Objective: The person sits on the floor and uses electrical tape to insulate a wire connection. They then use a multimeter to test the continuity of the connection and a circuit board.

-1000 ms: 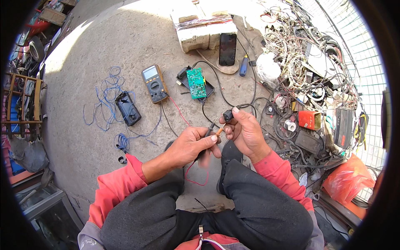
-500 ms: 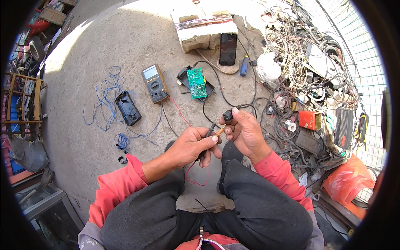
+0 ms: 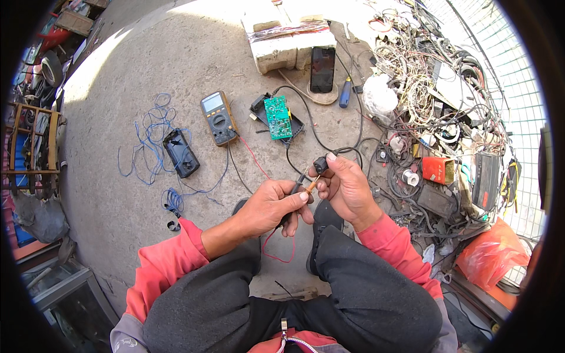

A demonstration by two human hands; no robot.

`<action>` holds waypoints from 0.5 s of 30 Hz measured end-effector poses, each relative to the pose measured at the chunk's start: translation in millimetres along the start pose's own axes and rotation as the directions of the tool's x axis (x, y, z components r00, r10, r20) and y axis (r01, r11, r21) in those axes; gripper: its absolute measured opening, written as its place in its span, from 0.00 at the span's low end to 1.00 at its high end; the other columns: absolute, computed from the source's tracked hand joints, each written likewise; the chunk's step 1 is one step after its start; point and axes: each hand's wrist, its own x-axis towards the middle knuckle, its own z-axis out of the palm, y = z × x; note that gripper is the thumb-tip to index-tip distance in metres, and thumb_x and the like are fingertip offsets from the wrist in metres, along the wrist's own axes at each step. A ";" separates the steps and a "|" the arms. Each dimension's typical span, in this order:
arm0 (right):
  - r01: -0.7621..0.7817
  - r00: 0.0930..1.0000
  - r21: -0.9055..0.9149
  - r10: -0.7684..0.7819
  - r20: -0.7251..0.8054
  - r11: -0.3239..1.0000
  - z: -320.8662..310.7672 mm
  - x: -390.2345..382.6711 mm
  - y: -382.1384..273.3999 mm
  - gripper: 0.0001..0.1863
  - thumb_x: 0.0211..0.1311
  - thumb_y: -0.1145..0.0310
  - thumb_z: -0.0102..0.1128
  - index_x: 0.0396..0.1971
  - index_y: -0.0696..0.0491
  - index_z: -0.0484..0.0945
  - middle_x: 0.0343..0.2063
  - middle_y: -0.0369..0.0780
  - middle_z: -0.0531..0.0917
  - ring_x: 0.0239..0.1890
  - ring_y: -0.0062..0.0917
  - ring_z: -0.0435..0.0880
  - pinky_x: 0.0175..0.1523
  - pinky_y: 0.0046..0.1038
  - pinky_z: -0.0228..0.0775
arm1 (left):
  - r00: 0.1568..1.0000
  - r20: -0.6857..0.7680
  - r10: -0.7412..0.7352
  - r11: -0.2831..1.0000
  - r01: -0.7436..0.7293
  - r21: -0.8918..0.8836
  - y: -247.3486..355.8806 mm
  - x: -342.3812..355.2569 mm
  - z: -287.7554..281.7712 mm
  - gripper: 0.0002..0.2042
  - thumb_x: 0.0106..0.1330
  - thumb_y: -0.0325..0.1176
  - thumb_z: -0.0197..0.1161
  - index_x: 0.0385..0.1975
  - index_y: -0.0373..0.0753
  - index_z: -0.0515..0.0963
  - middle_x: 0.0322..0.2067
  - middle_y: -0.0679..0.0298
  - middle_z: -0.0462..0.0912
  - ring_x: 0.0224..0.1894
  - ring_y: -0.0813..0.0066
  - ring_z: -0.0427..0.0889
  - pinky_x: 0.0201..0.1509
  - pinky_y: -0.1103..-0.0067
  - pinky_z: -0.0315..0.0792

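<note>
My left hand (image 3: 272, 207) grips a black probe with an orange tip (image 3: 306, 187) and points it up to the right. My right hand (image 3: 347, 187) pinches a small black plug (image 3: 321, 163) on a black cable, and the probe tip touches its underside. A red lead (image 3: 259, 166) runs from under my left hand back to a grey and orange multimeter (image 3: 218, 117) on the concrete ground. A green circuit board (image 3: 278, 117) lies in an open black case just beyond my hands.
A black phone (image 3: 322, 69) leans on a white block (image 3: 289, 42). A blue-handled screwdriver (image 3: 345, 93) lies beside it. Blue wire (image 3: 154, 136) loops around a black case (image 3: 180, 153) at left. A heap of wires and parts (image 3: 438, 106) fills the right, with an orange bag (image 3: 491, 256).
</note>
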 end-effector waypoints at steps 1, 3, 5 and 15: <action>0.001 1.000 0.000 -0.001 0.000 1.000 0.0 0.1 0.2 0.15 0.72 0.58 0.54 0.37 0.57 0.76 0.34 0.43 0.84 0.26 0.18 0.80 0.27 0.19 0.72 | 1.000 -0.002 -0.001 1.000 0.001 0.002 0.0 -0.1 0.0 0.13 0.74 0.36 0.52 0.40 0.29 0.75 0.28 0.54 0.84 0.15 0.76 0.77 0.18 0.82 0.70; 0.003 1.000 0.000 -0.003 0.001 1.000 0.2 0.0 0.3 0.15 0.72 0.58 0.53 0.36 0.57 0.76 0.34 0.43 0.84 0.26 0.17 0.80 0.28 0.19 0.73 | 1.000 -0.002 -0.004 1.000 0.004 0.002 -1.3 0.1 -0.8 0.13 0.74 0.36 0.53 0.40 0.29 0.75 0.28 0.54 0.84 0.15 0.76 0.78 0.18 0.82 0.70; 0.003 1.000 0.001 -0.003 -0.001 1.000 -0.1 0.1 0.6 0.15 0.72 0.58 0.53 0.36 0.57 0.75 0.34 0.43 0.84 0.26 0.18 0.80 0.27 0.19 0.73 | 1.000 -0.003 -0.006 1.000 0.006 0.000 -1.4 0.2 -0.8 0.13 0.74 0.36 0.53 0.40 0.29 0.75 0.28 0.54 0.84 0.15 0.77 0.78 0.18 0.82 0.70; 0.008 1.000 0.001 -0.008 0.007 1.000 1.1 -0.3 -0.3 0.15 0.72 0.58 0.54 0.36 0.56 0.75 0.35 0.43 0.84 0.26 0.18 0.80 0.28 0.19 0.74 | 1.000 0.002 -0.005 1.000 0.005 0.000 -0.3 0.3 0.1 0.13 0.74 0.36 0.53 0.40 0.30 0.74 0.28 0.55 0.84 0.15 0.78 0.78 0.17 0.83 0.70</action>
